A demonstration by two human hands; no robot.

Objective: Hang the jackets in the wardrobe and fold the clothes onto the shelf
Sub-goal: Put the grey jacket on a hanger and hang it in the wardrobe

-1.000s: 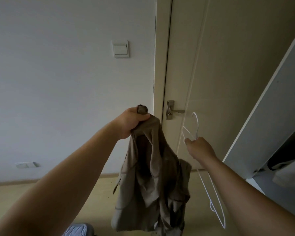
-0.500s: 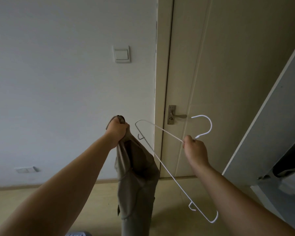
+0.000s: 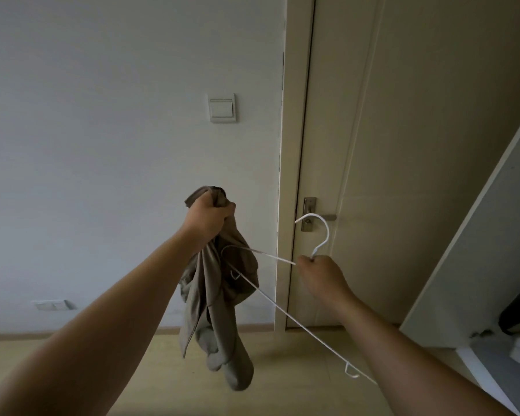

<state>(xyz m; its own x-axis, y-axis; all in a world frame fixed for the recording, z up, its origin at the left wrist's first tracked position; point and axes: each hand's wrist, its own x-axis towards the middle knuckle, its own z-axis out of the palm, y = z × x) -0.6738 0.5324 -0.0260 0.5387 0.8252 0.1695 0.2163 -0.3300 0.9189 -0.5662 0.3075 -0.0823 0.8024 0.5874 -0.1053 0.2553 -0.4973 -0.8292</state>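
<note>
While the left hand (image 3: pixel 207 216) clenches the bunched khaki jacket (image 3: pixel 219 295) by its top and the right hand (image 3: pixel 320 273) grips the white wire hanger (image 3: pixel 270 298) below its hook, the hanger's tip could snag a fold and miss the shoulder.

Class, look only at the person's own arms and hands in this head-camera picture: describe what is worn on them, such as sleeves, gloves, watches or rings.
Both forearms are bare as far as the frame shows: no sleeves in view. The left hand and right hand wear no gloves. No watch, bracelet or ring shows on either wrist or on the fingers in view.
</note>
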